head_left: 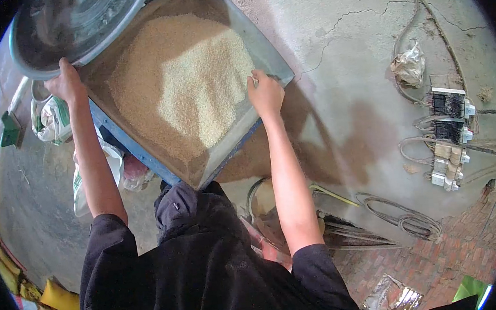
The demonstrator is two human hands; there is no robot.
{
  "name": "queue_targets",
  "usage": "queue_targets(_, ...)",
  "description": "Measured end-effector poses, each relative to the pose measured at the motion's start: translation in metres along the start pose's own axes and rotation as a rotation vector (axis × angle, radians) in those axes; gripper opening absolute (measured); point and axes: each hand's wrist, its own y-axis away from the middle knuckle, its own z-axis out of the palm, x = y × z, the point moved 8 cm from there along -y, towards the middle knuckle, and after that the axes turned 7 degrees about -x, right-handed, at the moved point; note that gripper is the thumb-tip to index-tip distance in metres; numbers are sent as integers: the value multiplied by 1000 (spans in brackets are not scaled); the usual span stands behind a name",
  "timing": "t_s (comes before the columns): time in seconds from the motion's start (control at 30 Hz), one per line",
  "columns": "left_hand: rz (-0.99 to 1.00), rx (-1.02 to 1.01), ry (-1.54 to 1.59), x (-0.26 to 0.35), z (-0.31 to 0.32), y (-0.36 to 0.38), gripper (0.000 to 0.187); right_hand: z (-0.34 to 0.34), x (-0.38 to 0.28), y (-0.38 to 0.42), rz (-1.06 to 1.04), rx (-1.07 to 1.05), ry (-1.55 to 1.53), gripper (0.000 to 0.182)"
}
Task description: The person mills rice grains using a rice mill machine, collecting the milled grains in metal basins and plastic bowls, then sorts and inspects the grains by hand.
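Observation:
A large square metal hopper (189,2) stands in front of me, holding a broad heap of pale grain (201,83). My left hand (66,83) is closed on the rim of a big round grey basin (81,28), which is tilted over the hopper's left side. My right hand (266,94) lies over the hopper's near right wall, its curled fingers inside beside the grain. Whatever may be between those fingers is hidden.
White sacks (53,121) and a green dustpan-like thing (10,129) are at left. On the right wall are switch boxes (449,110) with hanging cables. Coiled cable (410,221) lies by the brick surface, and yellow sacks (60,297) lie at lower left.

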Motion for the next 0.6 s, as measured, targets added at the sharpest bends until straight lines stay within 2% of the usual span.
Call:
queue_targets(0.03,-28,-25,-44,-13,-1,-7,54,-1,-2,0,-2,-1,30,24)
queue_targets(0.17,-114,-60,28,-39,-8,-10,62,1,-4,-3,29,-26,95,27)
queue_targets(0.27,-185,-114,-79,-62,-10,-18,69,2,-2,-4,29,-11,35,30)
queue_targets(0.33,-200,-42,-161,-58,-14,-15,71,2,-3,-4,57,-39,30,30)
queue_targets(0.4,-183,-59,-214,-40,-12,-8,70,1,-2,-7,84,-64,23,30)
queue_targets(0.47,-162,-77,-270,-34,-11,-9,69,19,-2,-10,62,-331,189,49)
queue_targets(0.5,-104,-61,-232,-35,-10,-11,67,26,-1,-17,59,-332,191,49)
queue_targets(0.57,-55,-47,-198,-43,-12,-12,65,41,28,-35,363,-225,9,72)
queue_targets(0.6,-68,-87,-219,-49,-12,-15,63,52,22,-47,365,-228,15,72)
